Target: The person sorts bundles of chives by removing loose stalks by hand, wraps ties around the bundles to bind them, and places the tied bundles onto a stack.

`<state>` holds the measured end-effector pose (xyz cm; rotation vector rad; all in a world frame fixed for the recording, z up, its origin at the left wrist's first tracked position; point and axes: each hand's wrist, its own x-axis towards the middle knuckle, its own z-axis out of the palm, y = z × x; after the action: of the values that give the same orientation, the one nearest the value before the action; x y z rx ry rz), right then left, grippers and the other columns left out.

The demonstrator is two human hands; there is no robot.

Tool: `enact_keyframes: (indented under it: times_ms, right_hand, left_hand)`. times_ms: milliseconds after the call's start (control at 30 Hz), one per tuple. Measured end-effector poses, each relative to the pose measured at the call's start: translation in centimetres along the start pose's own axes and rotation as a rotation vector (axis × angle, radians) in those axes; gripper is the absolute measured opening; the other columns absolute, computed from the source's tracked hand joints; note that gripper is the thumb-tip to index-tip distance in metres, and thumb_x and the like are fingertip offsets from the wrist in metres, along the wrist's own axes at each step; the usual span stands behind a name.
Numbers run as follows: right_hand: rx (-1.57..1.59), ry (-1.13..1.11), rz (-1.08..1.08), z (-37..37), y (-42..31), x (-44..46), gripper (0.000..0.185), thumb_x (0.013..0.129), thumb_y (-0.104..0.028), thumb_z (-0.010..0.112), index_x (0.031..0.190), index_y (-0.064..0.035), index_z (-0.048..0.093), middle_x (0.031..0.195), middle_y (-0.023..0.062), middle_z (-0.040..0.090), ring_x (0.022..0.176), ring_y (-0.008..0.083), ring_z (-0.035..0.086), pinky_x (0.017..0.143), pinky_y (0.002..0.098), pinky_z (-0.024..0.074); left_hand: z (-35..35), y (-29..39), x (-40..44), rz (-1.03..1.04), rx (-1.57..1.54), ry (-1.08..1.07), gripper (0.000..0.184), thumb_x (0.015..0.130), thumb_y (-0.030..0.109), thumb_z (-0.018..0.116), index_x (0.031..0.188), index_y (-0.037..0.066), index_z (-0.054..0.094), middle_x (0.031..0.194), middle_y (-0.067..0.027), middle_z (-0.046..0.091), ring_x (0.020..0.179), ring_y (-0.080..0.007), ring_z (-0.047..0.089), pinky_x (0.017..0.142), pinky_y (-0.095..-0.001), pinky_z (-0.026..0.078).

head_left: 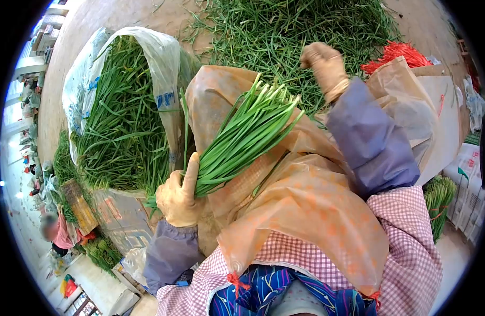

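My left hand [177, 197], in a pale yellow glove, is closed around the lower leaves of a bunch of garlic chives [242, 137]. One finger points up along the bunch. The pale cut ends point up and to the right, and the bunch lies over a translucent plastic apron [305, 195] on my lap. My right hand [322, 66], in a similar glove, is raised above the near edge of a large heap of loose green leaves [284, 26]. Motion smears its fingers, and I see nothing clearly held in it.
To the left, a white plastic bag [166, 68] stands full of chives. Red ties [396, 57] lie in a pile at the right, beside a cardboard sheet [442, 116]. A tied bundle [437, 203] stands at my right. Another person [61, 231] is far off at the left.
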<state>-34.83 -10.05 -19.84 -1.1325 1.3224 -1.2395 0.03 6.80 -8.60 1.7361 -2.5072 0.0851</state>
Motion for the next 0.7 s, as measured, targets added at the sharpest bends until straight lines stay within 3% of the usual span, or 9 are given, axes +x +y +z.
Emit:
enact_keyframes:
  times_ms: [33, 133, 233, 300, 367, 467, 567, 667, 700]
  right_hand:
    - [0.102, 0.044, 0.105, -1.3, -0.1, 0.5, 0.023, 0.094, -0.025, 0.063, 0.083, -0.0043, 0.063, 0.072, 0.0003, 0.061, 0.067, 0.0124, 0.055, 0.063, 0.0297, 0.0497]
    - [0.137, -0.324, 0.116, -0.6, -1.0, -0.5, 0.028, 0.09, -0.031, 0.069, 0.098, -0.0042, 0.07, 0.085, 0.0028, 0.069, 0.074, 0.0128, 0.06, 0.072, 0.0277, 0.0511]
    - [-0.121, -0.469, 0.246, 2.2, -4.4, -2.9, 0.022, 0.088, -0.027, 0.071, 0.091, -0.0047, 0.069, 0.082, 0.003, 0.067, 0.079, 0.011, 0.059, 0.073, 0.0293, 0.0501]
    - [-0.105, -0.413, 0.231, 2.8, -4.0, -3.3, 0.023, 0.087, -0.027, 0.072, 0.088, -0.0042, 0.067, 0.079, 0.0036, 0.065, 0.077, 0.0118, 0.058, 0.071, 0.0311, 0.05]
    - [-0.149, -0.146, -0.114, 2.1, -0.6, -2.1, 0.022, 0.088, -0.026, 0.071, 0.088, -0.0045, 0.067, 0.077, 0.0038, 0.065, 0.074, 0.0135, 0.057, 0.069, 0.0316, 0.0496]
    - [-0.269, 0.348, 0.024, -4.5, 4.0, 2.6, 0.022, 0.088, -0.026, 0.068, 0.089, -0.0046, 0.067, 0.074, 0.0041, 0.062, 0.071, 0.0149, 0.055, 0.068, 0.0312, 0.048]
    - [-0.567, 0.426, -0.004, -7.5, 5.7, 3.0, 0.021, 0.088, -0.023, 0.069, 0.094, -0.0033, 0.067, 0.073, 0.0024, 0.062, 0.07, 0.0114, 0.056, 0.067, 0.0286, 0.048]
    - [-0.101, 0.304, -0.056, -3.1, -2.3, -0.5, 0.012, 0.089, -0.012, 0.064, 0.096, -0.0031, 0.067, 0.085, 0.001, 0.066, 0.08, 0.01, 0.058, 0.078, 0.0238, 0.0466]
    - [0.166, -0.066, 0.022, -3.9, -3.9, -1.3, 0.009, 0.089, -0.009, 0.063, 0.096, -0.0036, 0.068, 0.089, 0.0027, 0.066, 0.08, 0.0117, 0.06, 0.08, 0.027, 0.0488]
  left_hand:
    - [0.0, -0.1, 0.0, 0.005, 0.004, 0.003, 0.078, 0.062, 0.018, 0.075, 0.137, 0.024, 0.054, 0.08, -0.0076, 0.058, 0.062, -0.0253, 0.058, 0.053, -0.0379, 0.043]
    - [0.0, -0.1, 0.6, 0.024, 0.002, 0.006, 0.081, 0.06, 0.019, 0.077, 0.137, 0.024, 0.054, 0.081, -0.0074, 0.058, 0.064, -0.0251, 0.059, 0.054, -0.0381, 0.043]
    - [-1.0, 0.7, 1.3, -0.011, -0.045, -0.046, 0.077, 0.065, 0.003, 0.072, 0.137, 0.023, 0.054, 0.084, -0.0092, 0.06, 0.066, -0.0294, 0.058, 0.057, -0.0393, 0.045]
    - [-1.2, 0.6, 1.3, -0.006, -0.03, -0.058, 0.077, 0.065, 0.003, 0.072, 0.137, 0.023, 0.054, 0.082, -0.009, 0.059, 0.065, -0.0294, 0.058, 0.057, -0.039, 0.045]
    - [-1.6, 0.6, 1.3, -0.007, 0.003, -0.091, 0.076, 0.065, 0.003, 0.072, 0.137, 0.022, 0.054, 0.081, -0.0089, 0.058, 0.064, -0.0295, 0.057, 0.057, -0.0389, 0.045]
    - [-2.8, 0.4, 2.5, 0.028, -0.002, -0.094, 0.075, 0.066, 0.002, 0.071, 0.136, 0.022, 0.055, 0.079, -0.0087, 0.057, 0.064, -0.0294, 0.057, 0.057, -0.0388, 0.045]
    - [-4.4, -0.7, 5.4, 0.094, 0.001, -0.129, 0.073, 0.068, 0.0, 0.068, 0.136, 0.022, 0.055, 0.077, -0.0089, 0.056, 0.064, -0.0287, 0.058, 0.057, -0.039, 0.045]
    - [-7.4, -0.3, 10.8, 0.24, 0.195, -0.097, 0.071, 0.072, 0.001, 0.064, 0.137, 0.027, 0.052, 0.076, -0.0064, 0.053, 0.063, -0.0246, 0.059, 0.055, -0.0391, 0.044]
    - [-8.6, 0.4, 12.7, 0.284, 0.272, -0.082, 0.068, 0.074, 0.001, 0.063, 0.136, 0.028, 0.052, 0.076, -0.0062, 0.053, 0.064, -0.0245, 0.06, 0.055, -0.0395, 0.044]
